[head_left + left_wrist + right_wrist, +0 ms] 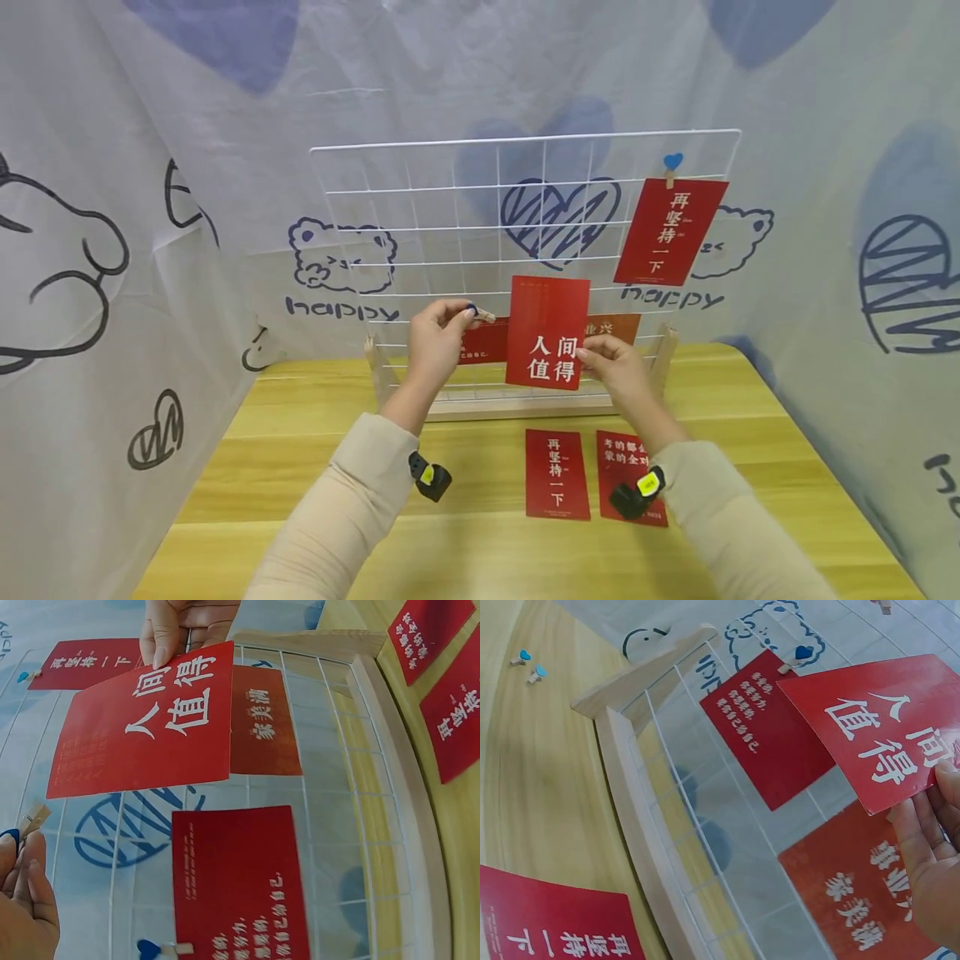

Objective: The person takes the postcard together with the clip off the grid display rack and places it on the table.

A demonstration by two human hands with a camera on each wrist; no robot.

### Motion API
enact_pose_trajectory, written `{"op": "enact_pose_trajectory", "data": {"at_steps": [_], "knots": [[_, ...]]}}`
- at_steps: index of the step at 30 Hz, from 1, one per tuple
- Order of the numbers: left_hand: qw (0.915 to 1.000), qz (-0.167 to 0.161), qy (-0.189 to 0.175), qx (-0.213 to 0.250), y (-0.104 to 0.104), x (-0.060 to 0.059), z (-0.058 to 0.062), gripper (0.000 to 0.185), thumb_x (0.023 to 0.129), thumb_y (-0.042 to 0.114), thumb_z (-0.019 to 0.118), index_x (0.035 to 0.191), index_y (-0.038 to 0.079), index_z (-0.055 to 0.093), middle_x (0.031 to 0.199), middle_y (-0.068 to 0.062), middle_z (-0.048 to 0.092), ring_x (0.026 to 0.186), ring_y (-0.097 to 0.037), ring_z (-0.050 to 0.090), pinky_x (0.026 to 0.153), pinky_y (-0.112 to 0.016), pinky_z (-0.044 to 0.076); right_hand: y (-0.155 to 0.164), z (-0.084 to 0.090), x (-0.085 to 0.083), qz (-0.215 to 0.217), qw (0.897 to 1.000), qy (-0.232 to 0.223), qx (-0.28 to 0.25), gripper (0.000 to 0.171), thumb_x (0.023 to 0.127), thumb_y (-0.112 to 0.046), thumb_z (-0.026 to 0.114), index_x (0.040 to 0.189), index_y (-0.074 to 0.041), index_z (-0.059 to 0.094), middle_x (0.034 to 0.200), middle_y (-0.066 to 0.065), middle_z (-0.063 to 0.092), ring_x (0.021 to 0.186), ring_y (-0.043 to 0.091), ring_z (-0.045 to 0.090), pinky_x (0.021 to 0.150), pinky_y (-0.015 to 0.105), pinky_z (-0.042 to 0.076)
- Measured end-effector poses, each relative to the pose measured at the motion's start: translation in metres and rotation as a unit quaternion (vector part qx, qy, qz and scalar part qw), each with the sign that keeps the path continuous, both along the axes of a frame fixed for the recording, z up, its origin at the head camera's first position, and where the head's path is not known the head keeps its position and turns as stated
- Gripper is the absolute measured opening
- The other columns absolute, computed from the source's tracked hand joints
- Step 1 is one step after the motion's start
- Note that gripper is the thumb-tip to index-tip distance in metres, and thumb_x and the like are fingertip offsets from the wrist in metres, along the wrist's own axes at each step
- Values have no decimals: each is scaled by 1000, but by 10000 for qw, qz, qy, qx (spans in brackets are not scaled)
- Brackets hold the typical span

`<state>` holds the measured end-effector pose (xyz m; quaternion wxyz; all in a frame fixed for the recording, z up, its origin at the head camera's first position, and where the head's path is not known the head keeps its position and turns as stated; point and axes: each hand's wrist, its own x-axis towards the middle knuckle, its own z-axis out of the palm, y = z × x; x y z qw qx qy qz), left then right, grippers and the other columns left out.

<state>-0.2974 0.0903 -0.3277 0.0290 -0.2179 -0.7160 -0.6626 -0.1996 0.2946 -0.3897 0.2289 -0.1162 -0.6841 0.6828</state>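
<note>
- One red card (547,332) is held upright before the white wire grid (420,208), pinched at its lower edge by the right hand (618,371); it looks thin, light, bendable, best gripped at an edge
- Left hand (435,342) fingers pinch a small wooden clip (482,315), just left of the card
- Two more red cards (557,473) lie on the counter (315,467)

A light wooden tabletop (315,467) carries everything here. On it stands a white wire grid panel (420,233) set in a pale wooden base (510,407) with short uprights at each end. In front of the base, two red cards (557,473) with white Chinese characters lie flat, side by side. Two small clothespins with blue heart tops (526,664) lie on the wood near the base's end.
</note>
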Motion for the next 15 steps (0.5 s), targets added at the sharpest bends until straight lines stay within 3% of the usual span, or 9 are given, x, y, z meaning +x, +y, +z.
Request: {"op": "enact_pose_trajectory", "data": {"at_steps": [4,9,15], "knots": [[9992,69,-383,83,-11,1,-12,14,82,3,57,94,-1,61,84,-12,63,75,-16,60,57,-17,43,-6,-6,-1,-1,9999,-111,-21,6,82,-4,58,80,-10,58,73,-4,54,64,8,54,68,30,49],[9965,83,-763,327,-25,1,-29,15,82,1,55,96,-5,59,88,-16,62,77,-17,60,73,-26,48,-12,-15,-2,-11,9997,-231,-119,8,81,-3,57,79,-10,58,73,-4,55,64,8,54,66,27,49],[9913,4,-1233,466,-43,0,-49,20,83,4,56,100,-5,57,88,-14,63,74,-11,60,76,-31,47,-21,-24,-1,19,9994,-268,-235,3,81,-2,57,83,-4,59,72,-4,56,63,9,55,63,24,49]]}}
